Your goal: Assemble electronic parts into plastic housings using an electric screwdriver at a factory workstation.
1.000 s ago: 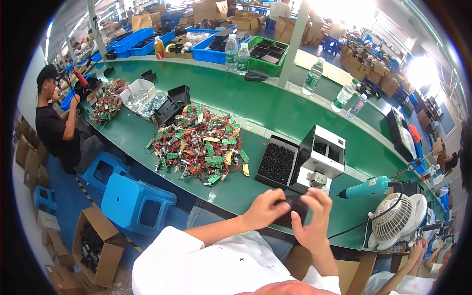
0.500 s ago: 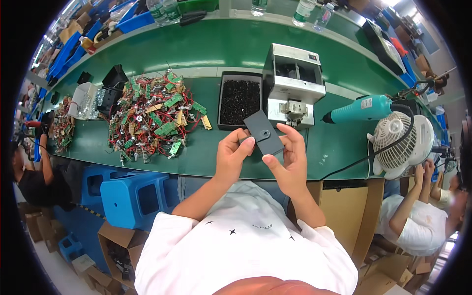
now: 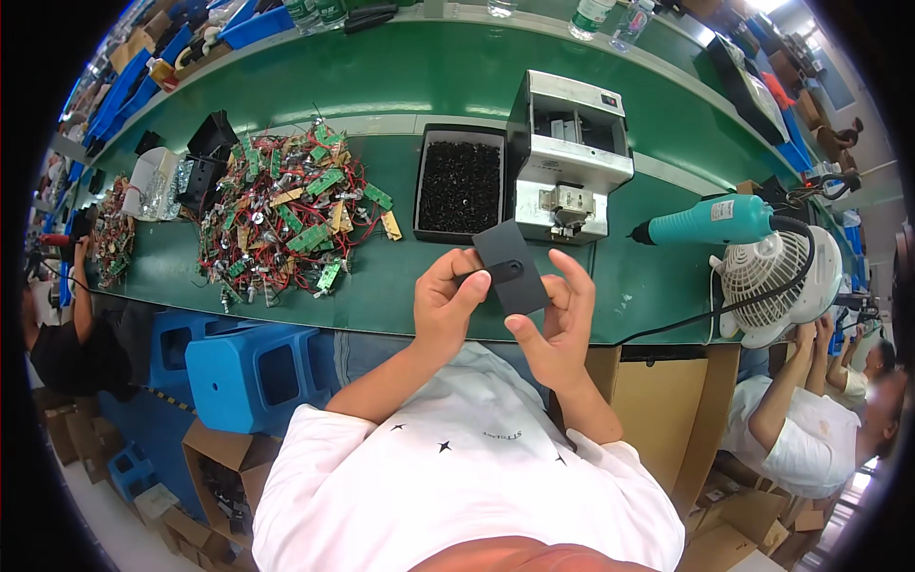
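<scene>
I hold a dark grey rectangular plastic cover [image 3: 515, 282] over the table's front edge; a rounded tab with a small hole shows on its face. My left hand [image 3: 444, 303] pinches its left edge, thumb on top. At the lower right end, my right hand [image 3: 560, 329] has its thumb by the bottom edge and curled fingers against the side, with the index finger raised off it. Just beyond stands a black tray [image 3: 463, 191] of small dark screws or similar pieces. Right of that tray is a metal-cased machine [image 3: 572, 167] with a small fixture at its front.
A tangled pile of wired circuit boards [image 3: 286, 214] covers the table's left. On the right lie a teal electric screwdriver [image 3: 710, 221] and a white fan [image 3: 767, 272], with a black cable hanging across. Blue stools [image 3: 250, 377] and cardboard boxes stand below. Other people work at both sides.
The view has shifted slightly. The cover is turned a little more upright, still in my left hand. My right thumb has dropped slightly away from its lower edge.
</scene>
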{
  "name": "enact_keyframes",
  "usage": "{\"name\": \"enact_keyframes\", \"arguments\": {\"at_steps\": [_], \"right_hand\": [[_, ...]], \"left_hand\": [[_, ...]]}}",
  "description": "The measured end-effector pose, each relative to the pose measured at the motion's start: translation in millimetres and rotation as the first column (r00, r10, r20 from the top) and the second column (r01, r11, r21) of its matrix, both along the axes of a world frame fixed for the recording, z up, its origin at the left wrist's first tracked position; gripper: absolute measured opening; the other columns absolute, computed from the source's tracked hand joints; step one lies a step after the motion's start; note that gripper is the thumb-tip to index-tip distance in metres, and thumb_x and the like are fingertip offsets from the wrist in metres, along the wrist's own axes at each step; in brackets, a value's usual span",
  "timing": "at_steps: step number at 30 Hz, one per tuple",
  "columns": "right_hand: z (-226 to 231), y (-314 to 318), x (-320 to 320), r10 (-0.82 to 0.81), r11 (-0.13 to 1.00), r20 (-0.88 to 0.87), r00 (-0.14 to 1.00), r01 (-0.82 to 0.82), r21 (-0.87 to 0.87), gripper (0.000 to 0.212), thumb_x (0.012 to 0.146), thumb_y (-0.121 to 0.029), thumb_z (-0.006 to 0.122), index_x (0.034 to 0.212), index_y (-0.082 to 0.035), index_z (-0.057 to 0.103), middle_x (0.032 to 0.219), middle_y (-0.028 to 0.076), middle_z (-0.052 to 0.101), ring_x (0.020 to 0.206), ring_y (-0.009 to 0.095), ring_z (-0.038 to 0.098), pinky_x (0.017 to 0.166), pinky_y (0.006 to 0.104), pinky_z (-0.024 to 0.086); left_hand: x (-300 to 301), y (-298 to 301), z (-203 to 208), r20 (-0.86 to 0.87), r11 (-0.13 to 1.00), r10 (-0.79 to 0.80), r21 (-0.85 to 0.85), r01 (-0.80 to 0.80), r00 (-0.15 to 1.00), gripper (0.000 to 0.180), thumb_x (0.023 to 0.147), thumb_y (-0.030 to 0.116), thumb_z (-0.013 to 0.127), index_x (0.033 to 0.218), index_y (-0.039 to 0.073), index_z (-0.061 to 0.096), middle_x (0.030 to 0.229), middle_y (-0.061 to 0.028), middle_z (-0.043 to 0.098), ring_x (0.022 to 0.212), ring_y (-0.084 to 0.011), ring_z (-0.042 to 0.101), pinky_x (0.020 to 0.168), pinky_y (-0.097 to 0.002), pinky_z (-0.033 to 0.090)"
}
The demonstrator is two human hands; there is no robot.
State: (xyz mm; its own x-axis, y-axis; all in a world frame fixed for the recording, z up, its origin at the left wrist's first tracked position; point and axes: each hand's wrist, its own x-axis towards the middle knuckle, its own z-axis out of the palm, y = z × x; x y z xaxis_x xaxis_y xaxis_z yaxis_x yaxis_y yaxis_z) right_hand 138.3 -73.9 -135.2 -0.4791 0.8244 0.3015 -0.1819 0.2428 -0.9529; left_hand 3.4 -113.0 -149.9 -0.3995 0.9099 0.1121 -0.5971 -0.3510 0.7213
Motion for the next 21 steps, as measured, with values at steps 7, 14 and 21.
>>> {"name": "enact_keyframes", "arguments": {"at_steps": [7, 14, 21], "right_hand": [[2.6, -2.7, 14.5, -0.187, 0.952, 0.175, 0.967, 0.135, 0.274, 0.065, 0.078, -0.01, 0.067, 0.133, 0.0, 0.033, 0.099, 0.01, 0.06, 0.089, 0.019, 0.055, 0.087, 0.0293, 0.041], [64.3, 97.2, 116.5, -0.752, 0.105, -0.585, 0.306, 0.93, 0.352, 0.018, 0.093, -0.02, 0.047, 0.095, -0.004, 0.052, 0.09, 0.008, 0.057, 0.082, 0.02, 0.055, 0.083, 0.0292, 0.046], [14.0, 156.5, 62.6, -0.204, 0.942, -0.168, 0.965, 0.24, 0.234, 0.077, 0.085, -0.064, 0.05, 0.128, -0.001, 0.038, 0.076, 0.008, 0.058, 0.061, 0.014, 0.054, 0.062, 0.0292, 0.048]], "left_hand": [[-3.9, -0.9, 1.2, -0.238, 0.985, -0.091, -0.165, 0.052, 0.967, 0.022, 0.085, 0.002, 0.056, 0.069, 0.008, 0.042, 0.074, 0.0007, 0.046, 0.064, -0.0087, 0.033, 0.059, -0.0199, 0.028], [-4.4, 3.0, -29.5, -0.488, 0.978, -0.148, -0.199, 0.055, 0.86, 0.023, 0.082, 0.004, 0.058, 0.067, 0.007, 0.041, 0.068, 0.0007, 0.044, 0.06, -0.011, 0.033, 0.056, -0.0226, 0.03], [1.1, 14.1, -53.6, -0.669, 0.98, -0.086, -0.189, -0.057, 0.738, 0.022, 0.078, 0.006, 0.062, 0.067, 0.005, 0.043, 0.065, -0.0007, 0.045, 0.058, -0.0133, 0.035, 0.055, -0.0251, 0.031]]}}
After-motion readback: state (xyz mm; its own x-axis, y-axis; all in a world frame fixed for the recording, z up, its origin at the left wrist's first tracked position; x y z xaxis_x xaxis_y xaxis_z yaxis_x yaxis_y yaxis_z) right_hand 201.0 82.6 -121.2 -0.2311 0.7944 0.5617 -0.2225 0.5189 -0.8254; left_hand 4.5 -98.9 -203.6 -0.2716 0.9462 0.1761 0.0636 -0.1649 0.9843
